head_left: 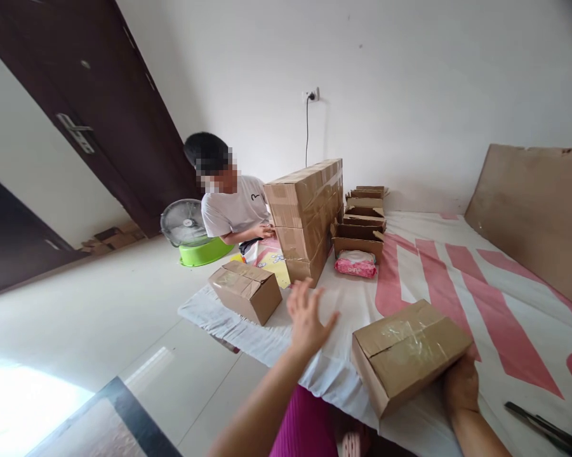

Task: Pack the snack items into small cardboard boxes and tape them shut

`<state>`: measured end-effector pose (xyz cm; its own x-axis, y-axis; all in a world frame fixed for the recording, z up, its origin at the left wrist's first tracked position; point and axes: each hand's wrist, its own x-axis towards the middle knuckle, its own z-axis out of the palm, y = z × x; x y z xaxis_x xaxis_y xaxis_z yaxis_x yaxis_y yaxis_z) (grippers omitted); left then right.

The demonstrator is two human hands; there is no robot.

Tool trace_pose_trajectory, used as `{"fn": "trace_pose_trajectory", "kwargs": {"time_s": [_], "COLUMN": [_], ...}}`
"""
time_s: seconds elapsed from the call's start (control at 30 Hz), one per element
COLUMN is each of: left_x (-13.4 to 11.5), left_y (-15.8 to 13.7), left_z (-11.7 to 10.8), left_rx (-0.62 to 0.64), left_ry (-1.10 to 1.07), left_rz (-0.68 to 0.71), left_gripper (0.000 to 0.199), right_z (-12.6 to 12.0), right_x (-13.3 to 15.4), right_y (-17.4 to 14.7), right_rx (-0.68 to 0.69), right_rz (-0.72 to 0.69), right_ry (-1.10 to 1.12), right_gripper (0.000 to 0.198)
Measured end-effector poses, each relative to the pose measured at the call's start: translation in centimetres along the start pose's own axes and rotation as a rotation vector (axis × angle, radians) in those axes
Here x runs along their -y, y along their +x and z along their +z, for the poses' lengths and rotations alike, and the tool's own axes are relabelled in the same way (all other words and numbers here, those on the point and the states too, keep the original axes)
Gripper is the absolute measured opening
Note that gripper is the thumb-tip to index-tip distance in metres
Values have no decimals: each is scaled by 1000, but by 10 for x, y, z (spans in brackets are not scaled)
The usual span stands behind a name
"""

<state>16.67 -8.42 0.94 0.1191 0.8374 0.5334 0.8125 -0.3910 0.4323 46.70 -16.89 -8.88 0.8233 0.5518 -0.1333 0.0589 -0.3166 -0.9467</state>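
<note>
My left hand (308,314) is raised over the table's front edge with its fingers spread and nothing in them. A taped cardboard box (412,346) sits tilted at the near edge, and my right hand (461,384) grips its right end, the fingers partly hidden beneath it. Left of my left hand lies a second closed cardboard box (246,291). Just beyond my left hand rises a stack of taped cardboard boxes (309,216).
Several open boxes (358,243) stand in a row behind a pink wipes pack (355,263). A dark slim tool (545,426) lies at right on the tablecloth (423,273). A large cardboard sheet (536,216) leans there. Another person (233,209) sits beyond the stack, beside a fan (185,222).
</note>
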Motion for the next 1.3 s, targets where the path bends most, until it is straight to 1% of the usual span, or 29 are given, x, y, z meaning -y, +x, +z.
{"fn": "trace_pose_trajectory", "kwargs": {"time_s": [0.03, 0.07, 0.1, 0.13, 0.17, 0.23, 0.27, 0.3, 0.37, 0.43, 0.47, 0.53, 0.6, 0.67, 0.7, 0.73, 0.8, 0.83, 0.87, 0.9, 0.93, 0.97, 1.0, 1.03, 1.1, 1.17, 1.23, 1.27, 1.3], "left_x": [24, 49, 74, 98, 120, 152, 162, 168, 171, 168, 165, 163, 161, 154, 146, 135, 100, 78, 54, 31, 10, -8, -21, -30, -36, -31, -24, -22, -21], "left_y": [15, 28, 40, 48, 53, 50, 44, 36, 16, 1, -3, -2, 5, 12, 11, 8, -10, -24, -39, -55, -70, -81, -90, -94, -92, -84, -79, -78, -80], "left_z": [-9, -20, -32, -43, -54, -73, -80, -85, -92, -94, -93, -91, -88, -82, -78, -71, -55, -44, -33, -22, -11, -1, 9, 16, 27, 32, 34, 35, 36], "left_rx": [-76, -105, -92, -29, 59, 125, 157, 196, 325, 463, 511, 532, 487, 368, 266, 136, -145, -245, -277, -222, -72, 88, 168, 214, 242, 274, 301, 292, 273], "left_ry": [111, 184, 216, 215, 193, 173, 141, 80, -103, -272, -314, -327, -275, -160, -90, -34, -22, -86, -192, -295, -374, -432, -475, -516, -599, -672, -708, -715, -721], "left_rz": [-155, -296, -416, -495, -530, -525, -483, -416, -255, -127, -94, -42, 19, 49, 40, 26, 35, 86, 177, 259, 317, 388, 423, 425, 399, 388, 412, 416, 412], "left_gripper": [53, 60, 66, 69, 68, 63, 61, 60, 58, 54, 51, 48, 47, 43, 41, 41, 41, 40, 39, 39, 43, 55, 62, 61, 46, 34, 33, 33, 32], "right_z": [1, 2, 3, 3, 4, 4, 4, 5, 5, 7, 7, 8, 9, 10, 10, 10, 11, 12, 11, 10, 8, 3, -5, -15, -47, -88, -130, -149, -166], "right_x": [1, 2, 2, 3, 4, 4, 4, 2, -2, -7, -9, -13, -15, -17, -18, -18, -19, -20, -22, -25, -29, -35, -41, -48, -60, -68, -73, -76, -79], "right_y": [-2, -3, -4, -4, -4, -4, -3, -2, -1, 1, 2, 3, 5, 7, 9, 10, 10, 9, 5, 0, -6, -12, -18, -23, -25, -15, 4, 14, 24], "right_rx": [1, 4, 5, 7, 6, -3, -4, -2, 7, 20, 23, 24, 25, 26, 25, 22, 12, 8, 6, 5, 3, -1, -2, 11, 64, 78, -36, -99, -151], "right_rz": [3, 7, 9, 11, 12, 17, 18, 15, 0, -23, -34, -51, -78, -115, -134, -152, -181, -197, -216, -236, -253, -274, -310, -361, -501, -648, -744, -762, -747], "right_ry": [10, 18, 25, 32, 40, 60, 76, 94, 123, 141, 144, 157, 188, 226, 241, 251, 256, 256, 253, 248, 242, 230, 209, 171, 33, -181, -435, -576, -716], "right_gripper": [95, 96, 96, 95, 95, 93, 93, 92, 92, 91, 92, 93, 95, 95, 93, 91, 87, 84, 82, 79, 76, 73, 69, 64, 54, 42, 35, 35, 37]}}
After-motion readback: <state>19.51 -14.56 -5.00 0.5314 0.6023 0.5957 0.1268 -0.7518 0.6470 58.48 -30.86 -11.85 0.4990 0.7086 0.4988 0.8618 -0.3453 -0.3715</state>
